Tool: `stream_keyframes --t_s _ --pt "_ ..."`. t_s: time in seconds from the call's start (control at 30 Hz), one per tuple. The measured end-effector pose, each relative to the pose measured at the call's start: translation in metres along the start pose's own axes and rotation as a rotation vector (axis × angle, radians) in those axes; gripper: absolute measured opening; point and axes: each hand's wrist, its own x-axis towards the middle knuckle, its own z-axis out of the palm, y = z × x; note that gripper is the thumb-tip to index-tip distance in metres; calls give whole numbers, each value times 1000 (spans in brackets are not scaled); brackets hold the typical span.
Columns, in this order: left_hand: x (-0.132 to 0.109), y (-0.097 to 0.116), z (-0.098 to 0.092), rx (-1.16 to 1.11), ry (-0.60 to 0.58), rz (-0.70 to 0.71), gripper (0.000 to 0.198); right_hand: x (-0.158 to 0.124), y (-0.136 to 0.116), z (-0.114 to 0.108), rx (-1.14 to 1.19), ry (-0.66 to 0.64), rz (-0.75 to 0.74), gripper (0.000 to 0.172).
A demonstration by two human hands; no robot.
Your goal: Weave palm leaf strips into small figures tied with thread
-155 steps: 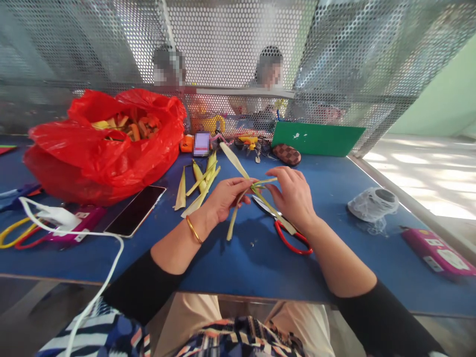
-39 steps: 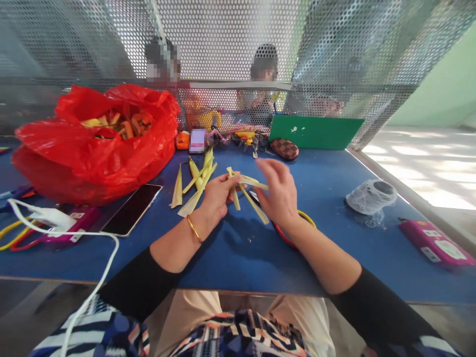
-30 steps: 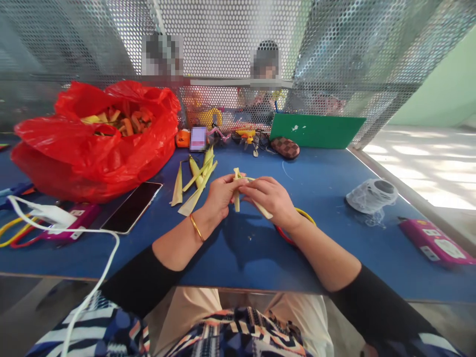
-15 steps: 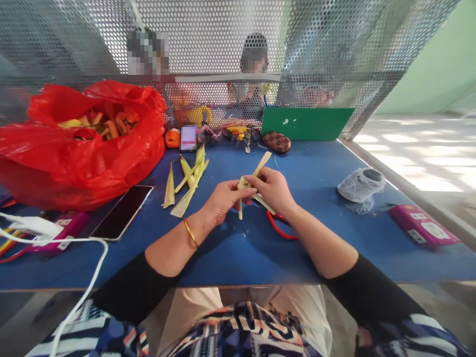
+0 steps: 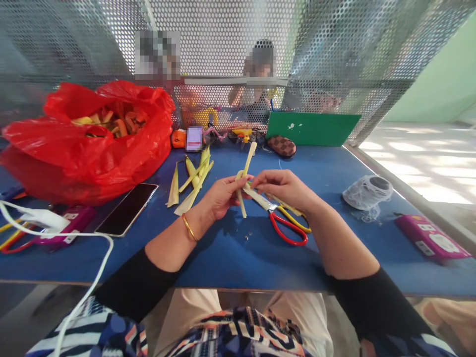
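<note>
Over the middle of the blue table [image 5: 238,258], my left hand [image 5: 219,196] and my right hand [image 5: 284,187] both pinch a piece folded from pale yellow leaf strips [image 5: 245,178]. One strip end sticks up and away from me, another hangs down below my left fingers. Red-handled scissors [image 5: 286,225] lie on the table right under my right hand. Several loose leaf strips [image 5: 191,181] lie to the left of my left hand.
A red plastic bag [image 5: 89,141] with finished pieces stands at the back left. A phone [image 5: 126,208], a white cable [image 5: 92,238] and a pink case [image 5: 431,240] lie on the table, with a roll in white wrap [image 5: 368,191]. Two people sit behind the perforated screen [image 5: 230,39].
The long strip was folded and worked shorter between my hands. My right hand lifted off, came back to the piece and slid to the right of it, uncovering the scissors.
</note>
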Motion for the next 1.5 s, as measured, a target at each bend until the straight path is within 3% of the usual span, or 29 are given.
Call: stream_keyframes --t_s 0.1,0.2,0.4,0.53,0.63,0.77,0.9,1.03,1.5 --pt "-1 1 -1 -22 -48 -37 29 -2 -3 -1 170 -33 62 20" --pt "-2 2 -3 15 -54 -30 30 -1 -3 -1 243 -22 21 19" --pt "-2 0 0 182 26 96 19 4 2 10 127 315 -214 22" --pt "-5 0 4 277 78 134 14 6 4 19 200 319 -215 21" --pt "-7 1 7 311 103 130 13 6 6 24 31 430 -213 19" --pt "-6 -1 8 311 120 132 11 2 7 29 -407 603 -249 21" --pt "-4 -3 6 282 144 184 13 0 6 29 -585 531 -225 25" --pt "-3 -4 6 273 165 218 16 1 6 26 -501 450 -160 25" --pt "-6 -9 10 339 190 244 11 4 9 26 -438 390 -18 27"
